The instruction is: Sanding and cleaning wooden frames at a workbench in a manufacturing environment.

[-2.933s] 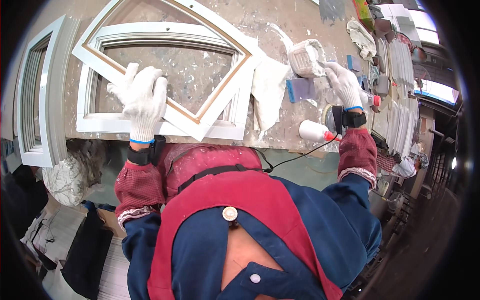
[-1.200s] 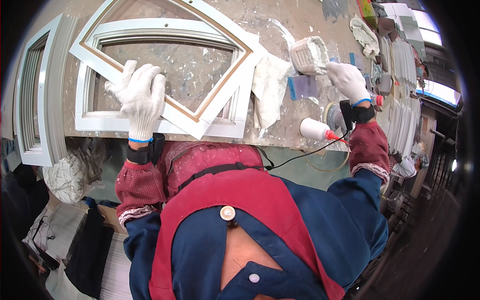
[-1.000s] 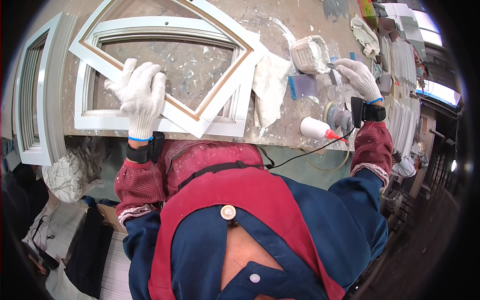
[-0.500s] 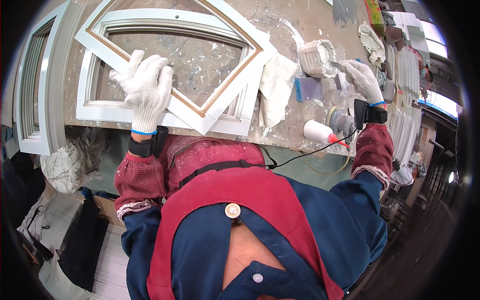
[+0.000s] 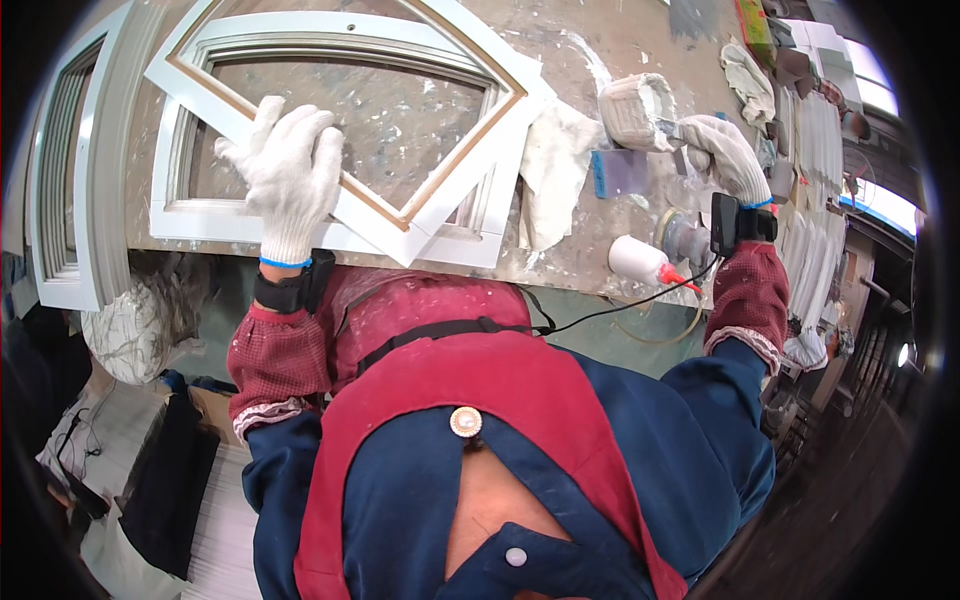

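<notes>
My left hand [image 5: 293, 178], in a white knit glove, lies with fingers spread on the upper white frame [image 5: 470, 165]. That frame has a tan inner edge and sits askew on a second white frame [image 5: 225, 222]. At the right, my gloved right hand [image 5: 728, 155] is closed beside a white-crusted tub [image 5: 632, 112] lying tilted with its mouth toward the hand. A slim grey tool [image 5: 667, 128] reaches from the fingers to the tub's mouth; its kind is unclear and its grip is mostly hidden.
A white cloth [image 5: 558, 170] and a blue-purple block [image 5: 620, 174] lie between the frames and tub. Nearer me are a white bottle with a red nozzle [image 5: 640, 262] and a round sander-like tool [image 5: 682, 238]. Another white frame [image 5: 75, 165] stands at the left.
My right hand has turned slightly, its fingers curling more at the tub's mouth. The left hand stays on the upper frame. The view has shifted a little.
</notes>
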